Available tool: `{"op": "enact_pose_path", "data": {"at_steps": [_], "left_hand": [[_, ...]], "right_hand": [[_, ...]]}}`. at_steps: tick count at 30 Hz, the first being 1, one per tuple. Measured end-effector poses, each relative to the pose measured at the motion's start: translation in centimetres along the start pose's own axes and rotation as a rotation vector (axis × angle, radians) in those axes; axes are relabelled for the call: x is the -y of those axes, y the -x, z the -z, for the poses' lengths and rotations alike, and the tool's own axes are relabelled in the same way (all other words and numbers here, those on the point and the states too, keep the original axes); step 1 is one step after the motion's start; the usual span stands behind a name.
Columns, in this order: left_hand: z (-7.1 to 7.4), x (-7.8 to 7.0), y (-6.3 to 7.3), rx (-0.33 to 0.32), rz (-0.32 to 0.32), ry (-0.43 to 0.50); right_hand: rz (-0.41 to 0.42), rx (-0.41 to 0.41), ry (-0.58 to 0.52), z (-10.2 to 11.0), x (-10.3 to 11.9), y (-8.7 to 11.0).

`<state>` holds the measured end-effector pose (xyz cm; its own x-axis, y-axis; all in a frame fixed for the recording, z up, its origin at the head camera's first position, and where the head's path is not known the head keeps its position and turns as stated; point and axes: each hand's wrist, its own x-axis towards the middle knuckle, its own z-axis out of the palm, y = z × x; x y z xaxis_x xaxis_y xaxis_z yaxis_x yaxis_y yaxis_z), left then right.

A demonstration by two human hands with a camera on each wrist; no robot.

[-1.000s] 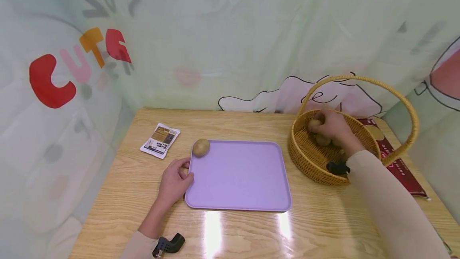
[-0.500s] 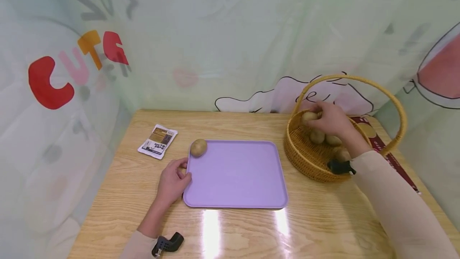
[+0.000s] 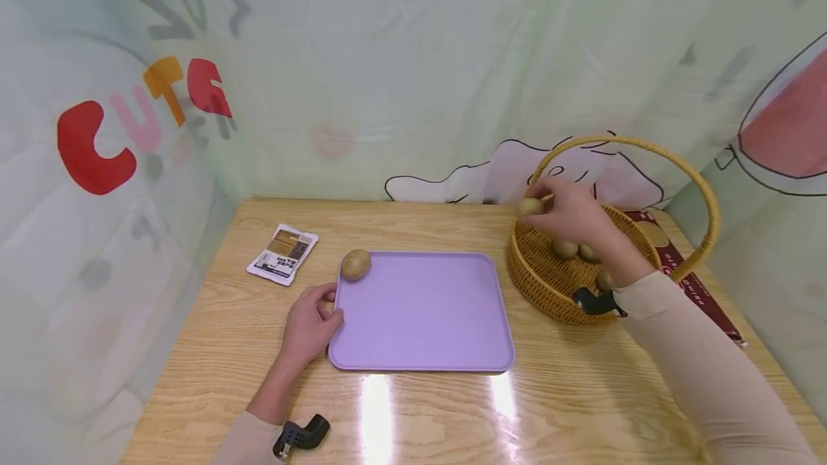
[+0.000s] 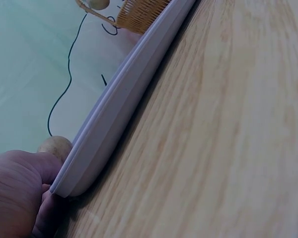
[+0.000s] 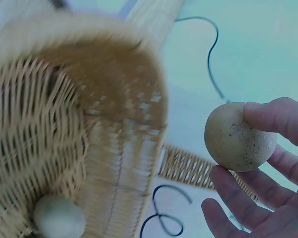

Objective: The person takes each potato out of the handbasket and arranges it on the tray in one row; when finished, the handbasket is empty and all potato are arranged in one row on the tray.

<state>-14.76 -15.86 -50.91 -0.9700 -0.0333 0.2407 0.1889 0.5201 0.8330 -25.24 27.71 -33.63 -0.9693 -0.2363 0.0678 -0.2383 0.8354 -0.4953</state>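
Note:
My right hand (image 3: 571,214) holds a round, speckled potato (image 5: 238,136) between thumb and fingers, above the left rim of the wicker basket (image 3: 543,289). Inside that basket lie several more potatoes (image 3: 566,247), partly hidden by the hand and wrist. At the left edge of the lilac tray (image 3: 423,314), my left hand (image 3: 310,329) pinches the rim; the left wrist view shows the thumb at the tray's edge, with the other fingers partly hidden. One potato (image 3: 356,265) sits in the tray's far left corner.
A small white and brown packet (image 3: 283,255) lies left of the tray on the wooden table (image 3: 426,415). The basket's tall handle (image 3: 694,178) arches over its right side. Behind the basket is a dark red bag (image 3: 704,300). A printed curtain (image 3: 388,70) hangs at the back.
My right hand has lifted a potato from inside the basket and carried it left to above the rim. The left hand stays at the tray's edge.

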Motion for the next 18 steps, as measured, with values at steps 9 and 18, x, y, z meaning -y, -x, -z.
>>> {"op": "enact_pose_path", "data": {"at_steps": [9,18], "left_hand": [[-0.4,-0.1,-0.3,0.004,0.012,0.000],[-0.6,0.0,-0.7,0.005,0.004,-0.008]], "right_hand": [[0.100,0.004,-0.021,-1.9,2.3,-0.7],[0.186,0.040,-0.054,-4.7,4.2,-1.8]]}}
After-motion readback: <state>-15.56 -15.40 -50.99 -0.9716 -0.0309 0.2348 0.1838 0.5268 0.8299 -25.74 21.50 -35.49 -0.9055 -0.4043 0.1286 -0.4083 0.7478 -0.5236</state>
